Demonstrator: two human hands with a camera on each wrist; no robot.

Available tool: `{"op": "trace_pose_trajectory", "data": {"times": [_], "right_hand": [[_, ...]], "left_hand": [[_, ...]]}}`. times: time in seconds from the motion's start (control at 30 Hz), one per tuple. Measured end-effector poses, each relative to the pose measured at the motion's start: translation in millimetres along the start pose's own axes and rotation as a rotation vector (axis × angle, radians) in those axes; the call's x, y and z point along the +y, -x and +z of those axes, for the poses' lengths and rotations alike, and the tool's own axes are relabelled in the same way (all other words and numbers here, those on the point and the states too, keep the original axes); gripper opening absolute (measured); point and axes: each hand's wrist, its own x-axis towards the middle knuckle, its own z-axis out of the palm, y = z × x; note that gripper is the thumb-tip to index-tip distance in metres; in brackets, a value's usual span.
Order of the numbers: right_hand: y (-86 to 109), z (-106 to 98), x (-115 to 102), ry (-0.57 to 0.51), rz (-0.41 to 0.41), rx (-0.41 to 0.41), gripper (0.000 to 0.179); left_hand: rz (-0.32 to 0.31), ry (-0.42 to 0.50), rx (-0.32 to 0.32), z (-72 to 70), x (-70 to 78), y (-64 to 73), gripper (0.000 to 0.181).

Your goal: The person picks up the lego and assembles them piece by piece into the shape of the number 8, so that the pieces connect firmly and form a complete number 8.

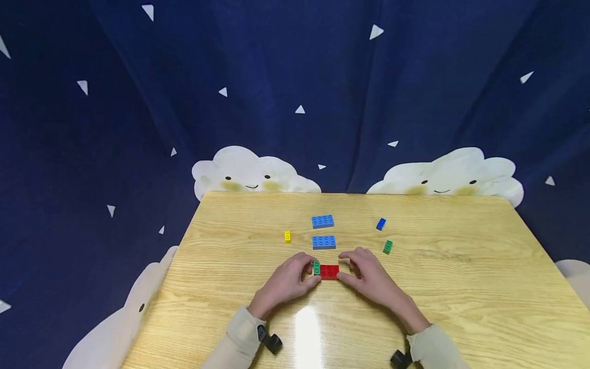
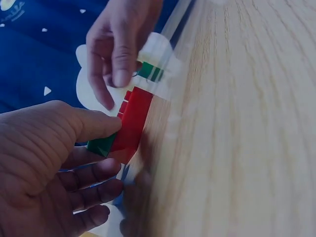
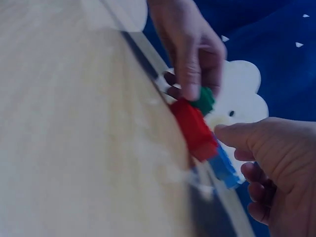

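On the table a red brick [image 1: 329,272] with two rows of studs lies between the hands. A small green brick [image 1: 316,268] sits on its left end. My left hand [image 1: 289,282] pinches that green brick between thumb and fingers; in the left wrist view the thumb presses against the green brick [image 2: 101,145], and the other fingers hang loosely. At the red brick's right end is my right hand [image 1: 370,277], its thumb and fingers spread around the end without gripping it. The right wrist view shows a gap between that thumb [image 3: 237,134] and the red brick [image 3: 193,129].
Behind the red brick lie two blue bricks, a nearer one [image 1: 324,242] and a farther one [image 1: 322,221]. A yellow brick [image 1: 287,236] is to their left. On the right are a second green brick [image 1: 387,247] and a small dark blue brick [image 1: 381,224]. A dark blue curtain [image 1: 276,61] hangs behind the table.
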Motion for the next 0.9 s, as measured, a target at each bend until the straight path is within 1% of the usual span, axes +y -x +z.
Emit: {"op": "trace_pose_trajectory", "data": {"times": [0.1, 0.23, 0.33, 0.43, 0.53, 0.63, 0.77, 0.9], "right_hand": [[-2.0, -13, 7, 0.013, 0.019, 0.043, 0.043], [-3.1, -30, 18, 0.041, 0.028, 0.093, 0.045], [-3.3, -42, 30, 0.068, 0.033, 0.129, 0.049], [-3.2, -53, 42, 0.080, 0.051, 0.150, 0.054], [-2.7, -61, 54, 0.081, 0.092, 0.140, 0.059], [-1.6, -67, 64, 0.078, 0.133, 0.107, 0.065], [1.4, -69, 76, 0.077, 0.165, 0.063, 0.070], [6.1, -70, 87, 0.079, 0.188, 0.035, 0.071]], "left_hand": [[0.004, 0.024, -0.005, 2.7, -1.3, 0.0, 0.034], [0.012, 0.093, -0.013, 6.7, -2.3, -0.2, 0.036], [0.013, 0.134, -0.013, 8.6, -2.2, -1.1, 0.033], [0.007, 0.152, -0.006, 9.5, -2.6, -2.4, 0.030], [0.010, 0.161, 0.002, 10.2, -3.9, -3.3, 0.029], [0.017, 0.170, 0.016, 10.9, -5.7, -3.5, 0.027], [0.030, 0.181, 0.039, 12.1, -7.7, -3.7, 0.025], [0.040, 0.196, 0.047, 13.1, -8.2, -3.9, 0.025]]}}
